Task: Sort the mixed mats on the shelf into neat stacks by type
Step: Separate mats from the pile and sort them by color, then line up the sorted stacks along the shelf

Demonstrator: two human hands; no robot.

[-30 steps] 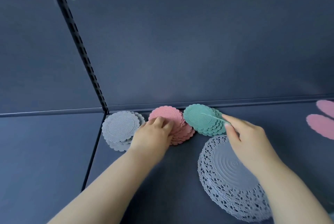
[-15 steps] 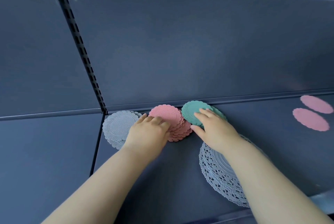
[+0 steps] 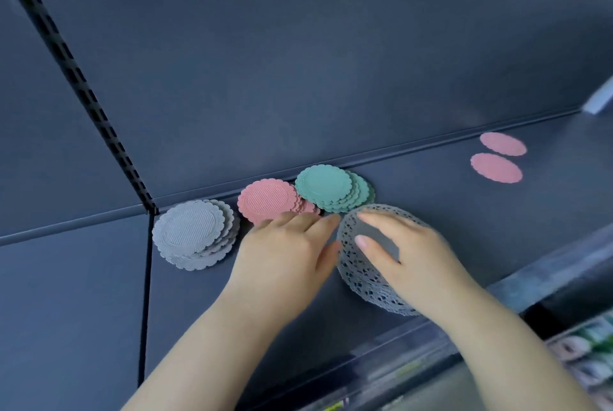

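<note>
While left hand (image 3: 285, 248) lies flat against pink stack (image 3: 268, 200), right hand (image 3: 414, 254) spread on lace mats (image 3: 361, 274) by shelf (image 3: 497, 228) front edge: shove may fan pink stack further, lace mats may slide off.

Shelf (image 3: 431, 201) lies open between green stack (image 3: 326, 186) and pink mats (image 3: 496, 168).

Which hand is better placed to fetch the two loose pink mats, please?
Right. The right hand is nearer the loose mats; the left hand rests by the pink stack, farther away.
</note>
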